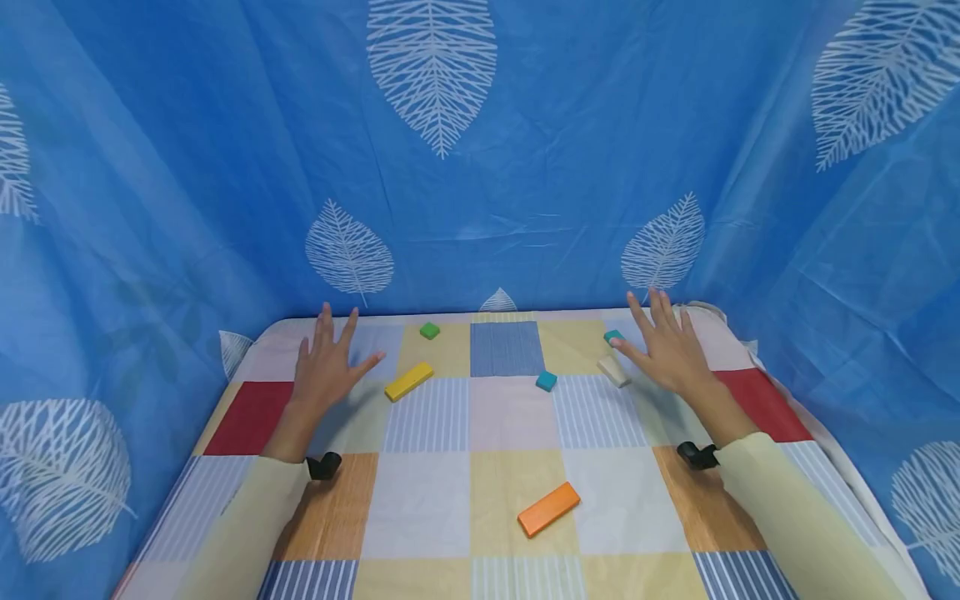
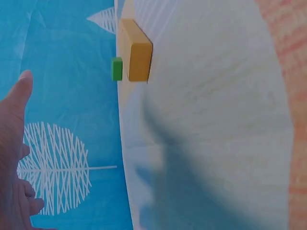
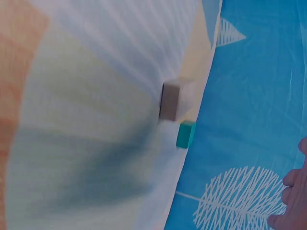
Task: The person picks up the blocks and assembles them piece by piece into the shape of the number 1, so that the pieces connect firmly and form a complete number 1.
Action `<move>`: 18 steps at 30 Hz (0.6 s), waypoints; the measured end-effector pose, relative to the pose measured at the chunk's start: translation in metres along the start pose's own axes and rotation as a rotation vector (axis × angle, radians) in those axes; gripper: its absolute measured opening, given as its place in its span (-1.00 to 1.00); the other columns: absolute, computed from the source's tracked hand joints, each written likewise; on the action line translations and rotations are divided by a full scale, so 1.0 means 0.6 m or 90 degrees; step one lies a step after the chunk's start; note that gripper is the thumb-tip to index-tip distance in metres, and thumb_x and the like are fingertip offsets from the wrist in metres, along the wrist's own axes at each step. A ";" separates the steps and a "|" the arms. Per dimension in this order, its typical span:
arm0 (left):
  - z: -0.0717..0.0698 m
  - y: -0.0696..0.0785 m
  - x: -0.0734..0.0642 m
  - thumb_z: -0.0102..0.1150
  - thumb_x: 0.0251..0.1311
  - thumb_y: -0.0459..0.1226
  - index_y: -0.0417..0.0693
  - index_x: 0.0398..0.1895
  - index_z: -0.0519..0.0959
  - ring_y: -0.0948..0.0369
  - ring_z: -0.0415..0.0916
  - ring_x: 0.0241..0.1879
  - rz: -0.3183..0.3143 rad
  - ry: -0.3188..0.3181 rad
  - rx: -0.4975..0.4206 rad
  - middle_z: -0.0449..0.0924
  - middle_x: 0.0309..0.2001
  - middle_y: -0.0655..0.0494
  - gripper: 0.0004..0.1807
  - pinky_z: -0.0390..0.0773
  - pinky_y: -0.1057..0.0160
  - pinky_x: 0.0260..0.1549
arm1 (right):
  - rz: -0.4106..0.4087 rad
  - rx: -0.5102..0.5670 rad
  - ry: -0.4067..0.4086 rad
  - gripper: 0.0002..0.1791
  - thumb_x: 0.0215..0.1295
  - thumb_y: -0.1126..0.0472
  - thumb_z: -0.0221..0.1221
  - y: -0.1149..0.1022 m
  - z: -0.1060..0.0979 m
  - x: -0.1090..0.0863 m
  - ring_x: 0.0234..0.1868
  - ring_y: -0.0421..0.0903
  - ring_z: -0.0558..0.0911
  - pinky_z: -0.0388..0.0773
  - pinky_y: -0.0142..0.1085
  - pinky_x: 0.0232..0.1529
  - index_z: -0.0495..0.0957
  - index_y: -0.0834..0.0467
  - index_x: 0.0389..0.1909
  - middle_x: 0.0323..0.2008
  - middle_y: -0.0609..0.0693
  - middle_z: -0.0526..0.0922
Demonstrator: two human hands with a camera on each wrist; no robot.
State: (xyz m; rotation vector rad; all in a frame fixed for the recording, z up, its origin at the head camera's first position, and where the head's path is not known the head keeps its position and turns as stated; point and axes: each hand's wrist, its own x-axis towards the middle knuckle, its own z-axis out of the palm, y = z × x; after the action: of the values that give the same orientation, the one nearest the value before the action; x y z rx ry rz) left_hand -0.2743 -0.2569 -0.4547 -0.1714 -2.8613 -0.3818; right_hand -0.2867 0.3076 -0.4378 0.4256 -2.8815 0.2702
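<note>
My left hand point(image 1: 327, 367) is raised over the table's left side, fingers spread, holding nothing. Nearest to it lies a long yellow block point(image 1: 408, 382), with a small green block point(image 1: 430, 331) farther back; the left wrist view shows the yellow block point(image 2: 139, 52) beside the green one point(image 2: 116, 69). On the other side my right hand point(image 1: 667, 346) hovers with fingers spread and nothing in it. Close to its thumb are a teal block point(image 1: 613, 337), partly hidden, and a white block point(image 1: 614, 371). Another teal block point(image 1: 546, 381) sits nearer the middle. An orange block point(image 1: 549, 509) lies toward the front.
A patchwork cloth point(image 1: 517, 417) covers the table. Blue curtains point(image 1: 555, 167) with white leaf prints hang behind it and along both sides. Each wrist wears a black camera mount, one on the left point(image 1: 324, 466) and one on the right point(image 1: 697, 455).
</note>
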 end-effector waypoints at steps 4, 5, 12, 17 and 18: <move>-0.002 0.012 -0.005 0.06 0.27 0.33 0.05 0.65 -0.04 -0.28 -0.15 0.55 0.015 -0.006 0.007 -0.28 0.61 -0.29 0.04 0.11 -0.46 0.28 | -0.015 0.055 -0.003 -0.01 0.46 -0.37 -0.07 -0.016 -0.002 -0.010 0.60 0.23 -0.34 -0.31 0.29 0.47 -0.25 0.05 0.65 0.60 0.31 -0.25; -0.003 0.015 -0.007 0.07 0.27 0.32 0.03 0.64 0.00 -0.29 -0.09 0.53 0.020 -0.006 0.009 -0.24 0.61 -0.30 0.02 0.16 -0.45 0.26 | -0.018 0.063 -0.003 -0.01 0.46 -0.37 -0.05 -0.020 -0.002 -0.012 0.60 0.23 -0.32 -0.28 0.29 0.47 -0.23 0.05 0.65 0.61 0.29 -0.24; -0.008 0.034 -0.013 0.09 0.32 0.25 -0.16 0.47 0.36 -0.28 0.05 0.49 0.054 -0.001 0.018 0.06 0.53 -0.37 -0.14 0.19 -0.40 0.29 | -0.046 0.097 0.011 -0.06 0.45 -0.29 0.04 -0.047 0.001 -0.032 0.61 0.20 -0.16 -0.02 0.39 0.39 -0.08 0.06 0.64 0.62 0.19 -0.14; -0.006 0.041 -0.020 0.17 0.31 0.19 -0.18 0.42 0.43 -0.28 0.12 0.46 0.065 -0.012 -0.005 0.17 0.48 -0.37 -0.20 0.27 -0.39 0.25 | -0.079 0.118 0.022 -0.10 0.44 -0.24 0.10 -0.065 0.010 -0.054 0.61 0.17 -0.08 0.07 0.38 0.36 0.02 0.07 0.62 0.61 0.17 -0.03; -0.005 0.042 -0.022 0.18 0.30 0.18 -0.18 0.41 0.43 -0.28 0.16 0.44 0.067 -0.017 -0.011 0.20 0.47 -0.37 -0.20 0.31 -0.38 0.22 | -0.086 0.122 0.023 -0.12 0.44 -0.23 0.10 -0.068 0.012 -0.058 0.60 0.17 -0.06 0.09 0.38 0.35 0.05 0.09 0.62 0.60 0.17 -0.01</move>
State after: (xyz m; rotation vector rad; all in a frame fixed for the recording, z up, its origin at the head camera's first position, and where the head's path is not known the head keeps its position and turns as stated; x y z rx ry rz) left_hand -0.2570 -0.2346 -0.4491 -0.3302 -2.8607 -0.3853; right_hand -0.2429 0.2767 -0.4469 0.6386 -2.7864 0.5265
